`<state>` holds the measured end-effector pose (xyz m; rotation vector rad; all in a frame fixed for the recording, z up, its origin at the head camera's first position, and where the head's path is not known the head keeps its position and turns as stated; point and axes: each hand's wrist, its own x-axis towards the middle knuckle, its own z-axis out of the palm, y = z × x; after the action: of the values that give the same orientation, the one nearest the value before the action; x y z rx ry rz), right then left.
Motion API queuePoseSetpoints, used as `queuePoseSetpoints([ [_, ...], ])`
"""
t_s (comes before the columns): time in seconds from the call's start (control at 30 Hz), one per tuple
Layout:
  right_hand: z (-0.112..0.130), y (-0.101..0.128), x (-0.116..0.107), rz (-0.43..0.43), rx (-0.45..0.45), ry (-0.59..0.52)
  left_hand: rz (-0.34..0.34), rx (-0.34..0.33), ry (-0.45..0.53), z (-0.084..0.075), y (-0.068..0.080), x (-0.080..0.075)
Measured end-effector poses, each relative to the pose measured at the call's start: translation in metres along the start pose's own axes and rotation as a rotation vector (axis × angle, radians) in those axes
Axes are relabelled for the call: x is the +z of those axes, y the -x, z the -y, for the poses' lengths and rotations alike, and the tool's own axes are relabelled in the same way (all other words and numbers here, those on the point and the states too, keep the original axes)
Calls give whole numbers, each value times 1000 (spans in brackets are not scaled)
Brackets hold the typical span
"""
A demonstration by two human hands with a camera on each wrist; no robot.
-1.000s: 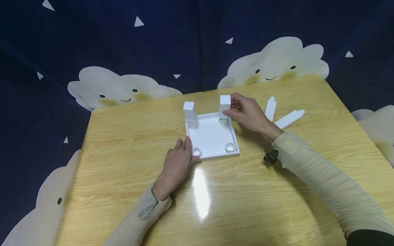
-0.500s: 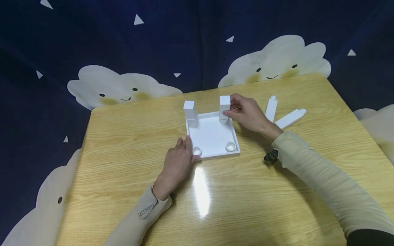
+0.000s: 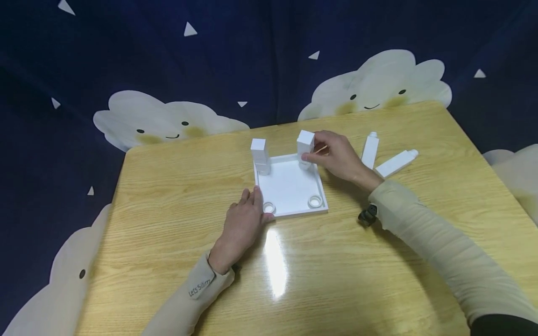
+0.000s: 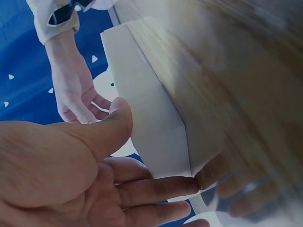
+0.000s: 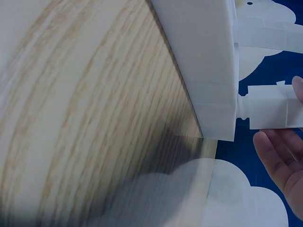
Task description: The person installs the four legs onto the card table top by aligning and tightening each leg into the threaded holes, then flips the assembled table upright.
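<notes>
A shallow white square tray (image 3: 290,186) lies on the wooden table with its raised rim upward. My left hand (image 3: 241,221) holds its near-left corner, thumb on the front wall and fingers along the left wall. My right hand (image 3: 338,154) pinches a white square leg (image 3: 305,144), upright over the far-right corner. In the right wrist view, a narrower neck (image 5: 243,107) shows between that leg and the tray. Another white leg (image 3: 259,154) stands at the far-left corner. White ring sockets sit at the near-left (image 3: 269,207) and near-right (image 3: 315,201) corners.
Two loose white legs lie on the table right of the tray, one pointing away (image 3: 370,150), the other slanted (image 3: 396,163), close to my right forearm. A dark blue curtain (image 3: 269,60) with clouds hangs behind the table (image 3: 176,205).
The right hand's leg has turned about its upright axis, and its top has shifted slightly left. The right fingers have moved with it. My left hand and the tray stay in place.
</notes>
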<state>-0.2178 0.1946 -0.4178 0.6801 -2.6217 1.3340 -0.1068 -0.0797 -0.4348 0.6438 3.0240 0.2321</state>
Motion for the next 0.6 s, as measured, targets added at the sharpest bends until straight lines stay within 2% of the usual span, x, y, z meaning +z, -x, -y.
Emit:
queuePoseSetpoints([
  [0.37, -3, 1, 0, -32, 19, 32, -9, 9, -9, 0, 1, 1],
  [0.6, -2, -1, -1, -45, 6, 99, -28, 8, -11, 0, 1, 2],
])
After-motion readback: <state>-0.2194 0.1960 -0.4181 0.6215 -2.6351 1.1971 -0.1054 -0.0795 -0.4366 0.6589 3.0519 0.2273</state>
